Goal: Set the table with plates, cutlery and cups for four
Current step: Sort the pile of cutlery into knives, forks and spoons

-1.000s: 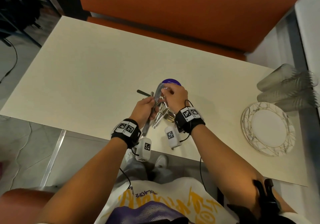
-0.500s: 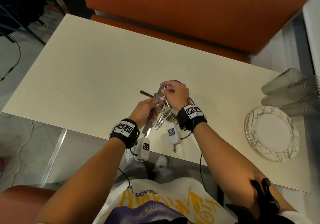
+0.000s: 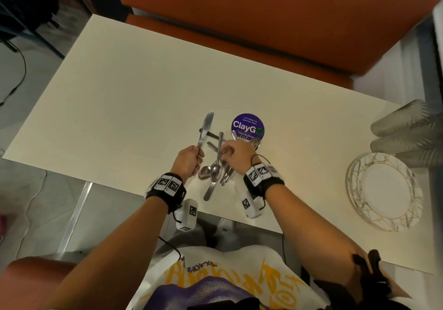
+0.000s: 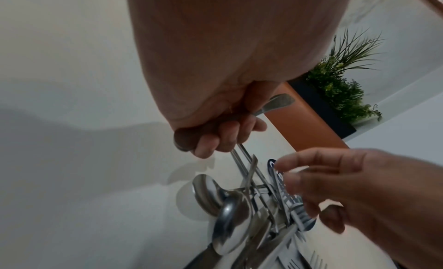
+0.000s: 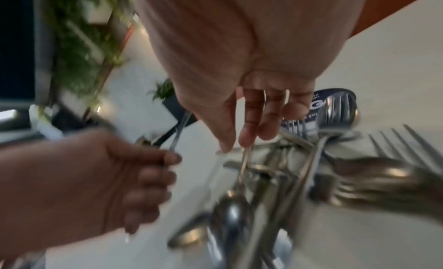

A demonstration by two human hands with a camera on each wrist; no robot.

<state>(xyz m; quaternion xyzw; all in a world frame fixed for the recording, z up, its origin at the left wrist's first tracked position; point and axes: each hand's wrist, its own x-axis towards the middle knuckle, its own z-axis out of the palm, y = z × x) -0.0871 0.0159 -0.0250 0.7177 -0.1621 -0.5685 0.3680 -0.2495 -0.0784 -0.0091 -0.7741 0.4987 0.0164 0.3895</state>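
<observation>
Cutlery (image 3: 217, 163) is heaped mid-surface near the front edge, just left of and partly over a purple ClayGo sticker (image 3: 247, 125); spoons, forks and knives are tangled together. Left hand (image 3: 187, 159) has its grip clenched round a knife (image 3: 205, 127), blade pointing away from the person and lifted clear of the heap. Right hand (image 3: 236, 152) pinches a spoon handle (image 5: 244, 159) between thumb and forefinger, bowl end hanging into the pile.

Step in hand looks like sorting cutlery into sets; nothing laid out yet. Plates (image 3: 383, 191) are stacked at the right end of the surface (image 3: 119, 93), with cups (image 3: 407, 129) lying on their sides just beyond them, both well apart from the hands.

Next move calls for drawing the spoon free without dragging the neighbours along, then adding a fork and setting the set down at a seat.
</observation>
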